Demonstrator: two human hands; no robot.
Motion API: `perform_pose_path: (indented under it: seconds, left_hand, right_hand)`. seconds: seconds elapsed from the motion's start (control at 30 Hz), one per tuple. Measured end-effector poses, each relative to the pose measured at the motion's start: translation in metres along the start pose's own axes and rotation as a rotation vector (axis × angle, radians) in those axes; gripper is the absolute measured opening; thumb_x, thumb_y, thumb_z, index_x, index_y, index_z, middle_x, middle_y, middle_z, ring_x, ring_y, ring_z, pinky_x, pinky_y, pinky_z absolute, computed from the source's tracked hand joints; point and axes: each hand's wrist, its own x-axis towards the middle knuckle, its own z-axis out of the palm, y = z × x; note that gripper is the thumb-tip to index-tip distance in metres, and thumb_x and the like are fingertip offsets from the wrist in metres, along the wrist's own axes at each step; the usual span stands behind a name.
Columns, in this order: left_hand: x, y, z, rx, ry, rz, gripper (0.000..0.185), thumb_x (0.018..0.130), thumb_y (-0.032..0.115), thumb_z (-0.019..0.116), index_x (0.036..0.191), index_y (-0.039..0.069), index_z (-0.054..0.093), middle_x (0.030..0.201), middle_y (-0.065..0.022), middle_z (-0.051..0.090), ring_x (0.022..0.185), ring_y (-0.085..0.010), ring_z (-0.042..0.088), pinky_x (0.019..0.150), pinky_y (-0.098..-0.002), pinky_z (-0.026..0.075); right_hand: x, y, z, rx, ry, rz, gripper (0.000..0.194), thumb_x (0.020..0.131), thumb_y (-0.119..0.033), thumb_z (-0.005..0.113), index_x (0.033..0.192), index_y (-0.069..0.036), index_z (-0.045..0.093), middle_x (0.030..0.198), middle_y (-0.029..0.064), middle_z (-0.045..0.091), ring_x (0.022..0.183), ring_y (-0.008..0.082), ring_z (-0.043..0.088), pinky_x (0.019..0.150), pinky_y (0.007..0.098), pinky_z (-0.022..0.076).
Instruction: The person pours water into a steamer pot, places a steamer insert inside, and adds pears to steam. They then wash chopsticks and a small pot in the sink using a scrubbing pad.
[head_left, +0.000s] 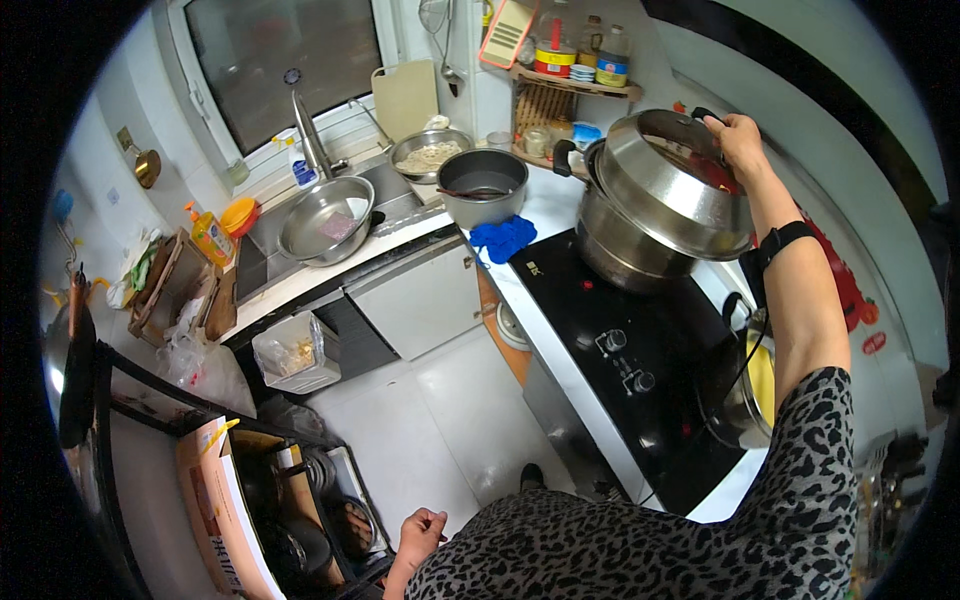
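My right hand (736, 142) grips the black handle of a domed steel pot lid (675, 199) with a dark glass centre. The lid is tilted over a large steel pot (630, 251), whose left rim and side handle show beside it. What is inside the pot is hidden. This pot stands on the far burner area of a black glass cooktop (585, 322). Low at my side, my left hand (422, 534) is loosely curled, with nothing visible in it. It is close to a black shelf rack holding pans and bowls.
Left of the cooktop, a grey pot (484, 191) of liquid sits behind a blue cloth (502, 238). A steel basin (328, 221) rests at the sink beside a bowl of pale food (429, 156). A second pan (739, 405) occupies the near burner. A lined bin (298, 352) stands below.
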Motion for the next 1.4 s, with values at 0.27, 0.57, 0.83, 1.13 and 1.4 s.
perform_pose_path:
  seconds: [0.27,0.57,0.83,1.13,1.4]
  left_hand:
    - [0.007,0.013,0.010,-0.044,0.033,-0.080,0.029,0.091,0.021,0.060,0.075,-0.001,0.052,0.059,-0.0029,0.053,0.053,-0.0105,0.056,0.050,-0.0273,0.050]
    - [0.031,0.018,0.016,-0.037,0.044,-0.053,0.024,0.089,0.017,0.063,0.075,0.001,0.052,0.061,-0.0014,0.054,0.054,-0.0092,0.054,0.049,-0.0256,0.048]
    - [0.043,0.005,0.002,0.024,0.014,-0.065,0.025,0.089,0.023,0.063,0.081,0.000,0.055,0.064,-0.0010,0.054,0.056,-0.0095,0.053,0.052,-0.0256,0.049]
    - [0.082,0.005,-0.042,-0.025,0.024,0.001,0.022,0.094,0.019,0.055,0.082,0.000,0.054,0.069,-0.0039,0.056,0.055,-0.0121,0.056,0.051,-0.0265,0.050]
    - [0.138,0.019,-0.127,-0.061,-0.018,0.176,0.030,0.096,0.020,0.052,0.070,0.004,0.048,0.060,-0.0022,0.050,0.048,-0.0108,0.051,0.047,-0.0263,0.047]
  right_hand:
    - [0.038,0.032,0.039,0.041,-0.032,0.059,0.031,0.087,-0.028,0.065,0.080,0.002,0.061,0.062,0.0020,0.052,0.046,0.0091,0.039,0.041,0.0273,0.0280]
    - [0.048,0.046,0.043,0.034,-0.060,0.059,0.034,0.086,-0.032,0.066,0.082,0.002,0.063,0.062,0.0022,0.052,0.047,0.0102,0.041,0.042,0.0275,0.0301]
    - [0.048,0.052,0.041,0.014,0.016,-0.044,0.044,0.081,-0.040,0.068,0.087,0.003,0.064,0.068,0.0060,0.060,0.058,0.0141,0.054,0.054,0.0302,0.0421]
    - [0.007,0.029,0.033,0.050,0.446,-0.139,0.038,0.087,-0.040,0.063,0.096,-0.003,0.063,0.082,0.0031,0.063,0.065,0.0093,0.055,0.058,0.0254,0.0459]
    - [-0.167,-0.048,0.129,0.389,-0.066,-0.183,0.021,0.093,-0.027,0.055,0.088,-0.007,0.057,0.073,0.0012,0.061,0.058,0.0073,0.053,0.052,0.0230,0.0447]
